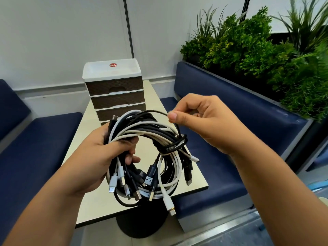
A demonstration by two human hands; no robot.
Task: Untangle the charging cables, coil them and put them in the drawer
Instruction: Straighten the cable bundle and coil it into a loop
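Observation:
A bundle of black and white charging cables (150, 137) is looped into a rough ring, held above the table. My left hand (106, 153) grips the ring's left side, fingers curled through the loop. Several plugs dangle from the bottom of the bundle. My right hand (200, 121) pinches a thin black cable strand (156, 112) at the ring's upper right; this strand wraps around the bundle on the right side. Behind the cables stands a small drawer unit (115, 93) with a white top and three brown drawers, all shut.
The drawer unit stands at the far end of a narrow beige table (159, 93) on a black pedestal foot. Blue padded benches (221, 96) flank the table left and right. A planter of green plants (257, 43) runs behind the right bench.

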